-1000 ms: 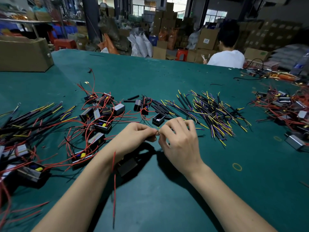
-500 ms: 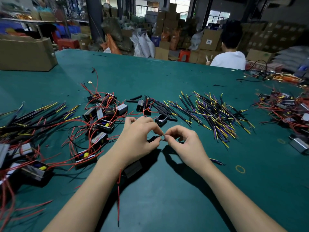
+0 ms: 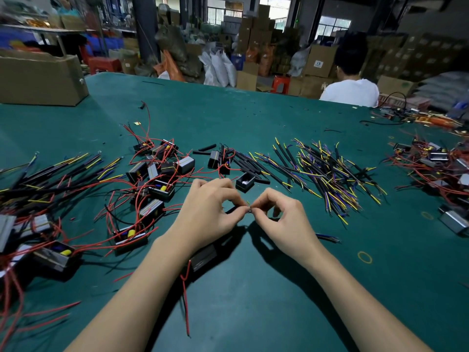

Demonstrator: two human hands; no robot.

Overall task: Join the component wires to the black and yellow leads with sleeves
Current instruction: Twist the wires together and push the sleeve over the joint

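Thin, stiff black and yellow leads [image 3: 327,171] are lying in a bristly heap on the matte green table [image 3: 253,115], with boxy black components [image 3: 157,189] trailing glossy red wires to its left. The left hand [image 3: 208,214] and right hand [image 3: 284,219] are meeting fingertip to fingertip just above the table, each pinching thumb and forefinger on a fine wire end [image 3: 248,209] between them, the other fingers curling loosely. One component [image 3: 203,256] is lying under the left wrist.

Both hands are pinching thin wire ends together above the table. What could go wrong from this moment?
1. The left hand and right hand hold only the wire tips, so a small slip of either grip may undo the joint.
2. The red wire hanging under the left wrist could snag and pull the black component.
3. The lead pile lies close and might get swept.
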